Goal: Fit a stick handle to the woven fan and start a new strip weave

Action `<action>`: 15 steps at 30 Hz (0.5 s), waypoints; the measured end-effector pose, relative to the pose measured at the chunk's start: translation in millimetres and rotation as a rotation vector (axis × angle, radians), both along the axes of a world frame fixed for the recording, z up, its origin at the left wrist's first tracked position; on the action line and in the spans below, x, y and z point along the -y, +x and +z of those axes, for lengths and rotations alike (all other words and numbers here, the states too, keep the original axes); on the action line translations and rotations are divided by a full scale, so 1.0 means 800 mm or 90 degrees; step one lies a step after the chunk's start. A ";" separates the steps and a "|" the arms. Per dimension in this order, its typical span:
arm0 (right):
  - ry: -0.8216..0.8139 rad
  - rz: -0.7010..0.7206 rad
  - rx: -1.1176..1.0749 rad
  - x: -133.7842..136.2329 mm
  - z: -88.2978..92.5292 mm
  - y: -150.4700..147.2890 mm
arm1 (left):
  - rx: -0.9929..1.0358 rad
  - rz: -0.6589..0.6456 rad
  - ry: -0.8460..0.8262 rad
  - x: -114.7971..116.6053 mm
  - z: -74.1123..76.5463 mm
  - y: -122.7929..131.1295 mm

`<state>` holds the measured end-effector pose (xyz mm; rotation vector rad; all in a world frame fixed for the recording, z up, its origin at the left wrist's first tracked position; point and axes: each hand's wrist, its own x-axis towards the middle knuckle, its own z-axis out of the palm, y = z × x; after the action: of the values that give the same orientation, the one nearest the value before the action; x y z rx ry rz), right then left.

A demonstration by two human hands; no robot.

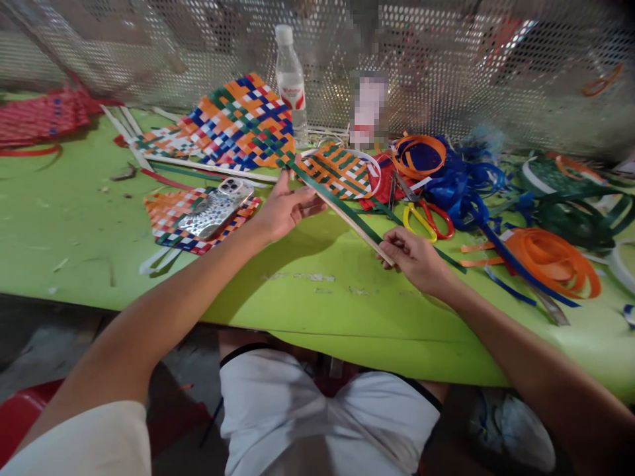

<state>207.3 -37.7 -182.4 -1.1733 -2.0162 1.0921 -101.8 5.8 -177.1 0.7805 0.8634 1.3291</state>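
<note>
From my remote station I read the right hand (415,259) as pinching the near ends of two strips, a green strip (347,211) and a pale strip (362,236), between thumb and fingers. Both strips run diagonally far-left across the bench (317,291) to a small woven panel (340,170). The left hand (285,210) lies palm-up with fingers loosely spread, the tips at the strips' middle; whether they press or merely touch I cannot tell.

Recommended handling:
1. Keep both strips flat and side by side; a twist at the pinch will likely travel up to the weave.
2. Keep tension light, so the panel stays put.
3. Keep clear of the scissors (429,219) just right of the strips and the phone (214,208) to the left.
</note>
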 end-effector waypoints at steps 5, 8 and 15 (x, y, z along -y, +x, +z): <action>0.047 0.029 0.073 0.008 0.006 -0.006 | 0.002 0.068 -0.014 -0.003 -0.005 0.004; 0.086 0.027 0.099 0.012 0.006 -0.010 | -0.015 0.079 -0.031 -0.003 -0.012 0.013; 0.067 0.023 0.077 0.013 0.002 -0.011 | -0.001 0.078 -0.055 -0.006 -0.020 0.017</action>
<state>198.7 -48.3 -181.2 -1.1780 -2.1670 0.9394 -87.8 10.4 -192.9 0.6701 0.9766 1.3897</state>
